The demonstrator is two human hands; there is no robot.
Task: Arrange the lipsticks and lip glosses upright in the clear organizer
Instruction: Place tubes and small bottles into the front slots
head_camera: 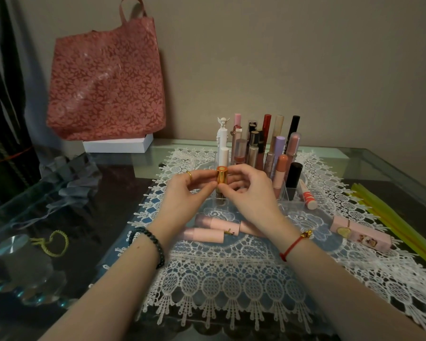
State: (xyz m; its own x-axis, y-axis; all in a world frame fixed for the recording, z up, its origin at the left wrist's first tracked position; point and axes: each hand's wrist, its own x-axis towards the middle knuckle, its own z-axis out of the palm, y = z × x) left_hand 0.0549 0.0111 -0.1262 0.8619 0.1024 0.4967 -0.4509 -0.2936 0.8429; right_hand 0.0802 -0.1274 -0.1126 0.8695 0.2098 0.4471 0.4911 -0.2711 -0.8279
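Note:
A gold-capped lip gloss (221, 177) stands upright at the front left of the clear organizer (290, 205). My left hand (187, 193) and my right hand (246, 190) both pinch it just below the cap. Its lower part sits inside a front compartment. Behind it, several lipsticks and glosses (263, 146) stand upright in the organizer. Two pink tubes (214, 228) lie flat on the lace mat below my wrists. A coral-and-white tube (307, 195) leans at the organizer's right side. A pink boxed lipstick (362, 233) lies further right.
A white lace mat (231, 279) covers the glass table (379, 163). A red floral tote bag (106, 82) leans on the wall over a white box (116, 145). Yellow strips (399, 217) lie at the right edge. A green cord (53, 242) and grey fabric (67, 183) are left.

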